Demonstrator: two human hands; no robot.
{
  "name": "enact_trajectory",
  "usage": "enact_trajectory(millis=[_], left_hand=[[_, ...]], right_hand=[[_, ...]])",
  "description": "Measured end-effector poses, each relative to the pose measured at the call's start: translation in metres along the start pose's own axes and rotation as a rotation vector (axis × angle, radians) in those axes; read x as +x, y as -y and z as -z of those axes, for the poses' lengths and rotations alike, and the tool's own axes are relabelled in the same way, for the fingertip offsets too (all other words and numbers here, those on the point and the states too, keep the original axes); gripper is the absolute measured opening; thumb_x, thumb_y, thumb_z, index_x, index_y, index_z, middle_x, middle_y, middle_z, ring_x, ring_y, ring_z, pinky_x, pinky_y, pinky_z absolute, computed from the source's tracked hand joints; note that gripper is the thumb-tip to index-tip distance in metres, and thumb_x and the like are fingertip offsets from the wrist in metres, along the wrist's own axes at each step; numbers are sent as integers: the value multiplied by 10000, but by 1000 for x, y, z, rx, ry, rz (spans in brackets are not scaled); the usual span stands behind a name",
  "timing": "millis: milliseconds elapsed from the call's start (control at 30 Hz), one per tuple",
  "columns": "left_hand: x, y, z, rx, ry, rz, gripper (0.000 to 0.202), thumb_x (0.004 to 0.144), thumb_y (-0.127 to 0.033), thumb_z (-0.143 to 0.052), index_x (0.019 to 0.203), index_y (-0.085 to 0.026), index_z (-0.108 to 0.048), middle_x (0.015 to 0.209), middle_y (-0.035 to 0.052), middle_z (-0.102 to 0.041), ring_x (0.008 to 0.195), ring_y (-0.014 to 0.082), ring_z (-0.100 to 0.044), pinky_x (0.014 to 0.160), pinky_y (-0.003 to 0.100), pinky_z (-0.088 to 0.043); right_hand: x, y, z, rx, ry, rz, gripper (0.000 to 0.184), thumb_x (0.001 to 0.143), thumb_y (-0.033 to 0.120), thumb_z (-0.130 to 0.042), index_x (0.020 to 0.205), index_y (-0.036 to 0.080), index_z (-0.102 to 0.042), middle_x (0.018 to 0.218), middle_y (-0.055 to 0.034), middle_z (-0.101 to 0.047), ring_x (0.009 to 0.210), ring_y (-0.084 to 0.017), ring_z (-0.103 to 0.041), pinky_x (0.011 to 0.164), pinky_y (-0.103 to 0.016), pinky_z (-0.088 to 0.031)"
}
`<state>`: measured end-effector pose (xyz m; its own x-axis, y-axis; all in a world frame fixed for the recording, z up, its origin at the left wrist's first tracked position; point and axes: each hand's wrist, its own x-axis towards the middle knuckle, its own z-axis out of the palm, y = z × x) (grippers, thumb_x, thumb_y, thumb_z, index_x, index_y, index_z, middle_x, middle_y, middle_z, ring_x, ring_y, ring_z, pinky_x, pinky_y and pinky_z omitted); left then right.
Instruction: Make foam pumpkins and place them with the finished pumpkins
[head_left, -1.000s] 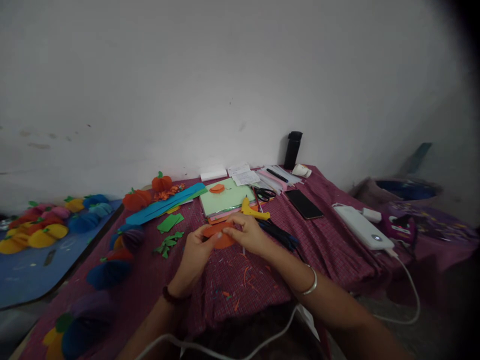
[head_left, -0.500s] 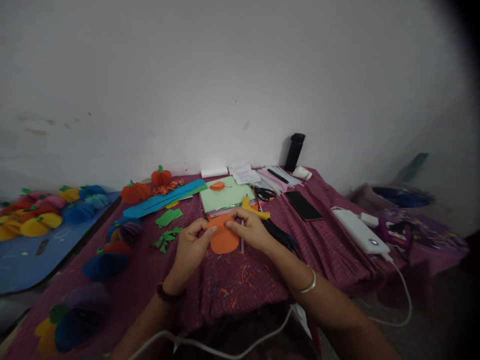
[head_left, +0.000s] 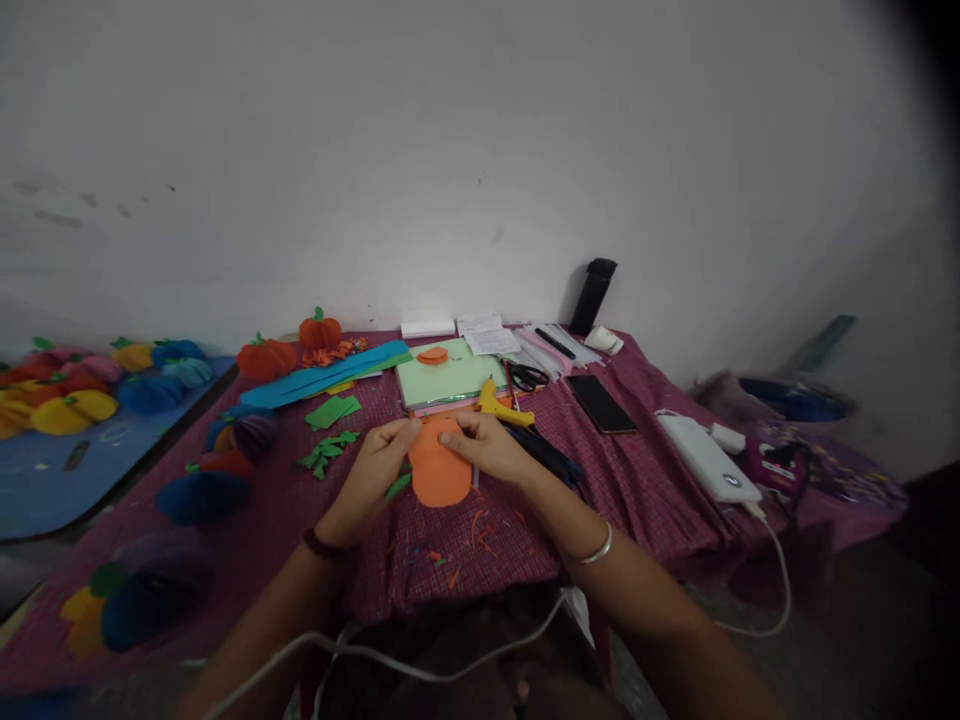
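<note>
My left hand [head_left: 375, 465] and my right hand [head_left: 491, 447] both pinch the top edge of an orange paper cutout [head_left: 439, 473], a rounded shape hanging down over the purple checked tablecloth [head_left: 637, 470]. A green paper bit [head_left: 397, 486] shows just below my left fingers. The yellow glue gun [head_left: 501, 404] lies right behind my right hand. A stack of coloured paper sheets [head_left: 450, 378] with a small orange piece [head_left: 433, 354] on it is beyond the hands.
Finished paper pumpkins [head_left: 279, 354] and coloured ones [head_left: 75, 385] lie at left. Green cut leaves [head_left: 328, 452], blue strips [head_left: 322, 373], scissors [head_left: 529, 376], a phone [head_left: 600, 402], a white power bank [head_left: 705, 456] with cable, and a black bottle [head_left: 592, 296] are on the table.
The orange cutout has been unfolded and now hangs full and rounded from both hands. The view has shifted slightly down and right.
</note>
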<state>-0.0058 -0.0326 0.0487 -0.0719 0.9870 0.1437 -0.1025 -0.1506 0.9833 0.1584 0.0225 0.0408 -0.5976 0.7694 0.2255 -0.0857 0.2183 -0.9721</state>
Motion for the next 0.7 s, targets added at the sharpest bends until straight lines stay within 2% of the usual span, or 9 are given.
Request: enact_trajectory(millis=[133,233,333,467,533,600,700], left_hand=[[4,3,1,-402,72,149,449,744,-615,-604,788,-174,-674,710,51,-672,643,180,-605,596,281,-462],[5,12,0,-425,160,173,300,725,-438,-706,864,-173,-680,782,55,-692,680,172,-640,661,292,-503],[5,22,-3,-339,209,140,218,673,-239,-756,867,-173,-680,797,40,-693,651,148,-642,669,281,-516],[3,32,-7,-249,207,131,148,658,-201,-759,753,-155,-655,714,48,-682,611,154,-638,616,276,-517],[3,33,-7,-234,193,133,176,657,-206,-762,786,-154,-654,683,43,-675,601,158,-637,602,277,-516],[4,32,-8,-227,178,120,328,651,-208,-769,955,-166,-653,757,50,-695,635,167,-648,603,279,-518],[6,30,-10,-200,125,80,648,595,-174,-802,1200,-200,-572,971,81,-708,751,186,-667,650,279,-520]], right_hand=[[9,-11,4,247,-300,-37,389,652,513,-736,749,169,-580,684,16,-598,603,-110,-508,584,-232,-428],[16,-17,9,386,-440,-39,393,599,482,-770,765,174,-592,718,5,-640,631,-121,-550,633,-250,-466],[18,-22,10,450,-460,-58,383,582,449,-782,779,171,-607,727,-4,-666,633,-123,-575,627,-247,-477],[18,-28,8,492,-450,-98,337,592,399,-782,773,169,-615,703,-1,-675,612,-120,-591,603,-236,-483],[18,-31,8,517,-442,-128,308,599,364,-783,764,166,-614,692,-2,-677,602,-118,-594,590,-229,-484],[18,-34,9,533,-431,-147,284,610,332,-781,763,162,-613,691,-2,-679,597,-114,-596,584,-223,-484],[19,-38,9,526,-414,-159,260,633,313,-767,775,160,-612,701,-2,-680,604,-112,-602,609,-230,-492]])
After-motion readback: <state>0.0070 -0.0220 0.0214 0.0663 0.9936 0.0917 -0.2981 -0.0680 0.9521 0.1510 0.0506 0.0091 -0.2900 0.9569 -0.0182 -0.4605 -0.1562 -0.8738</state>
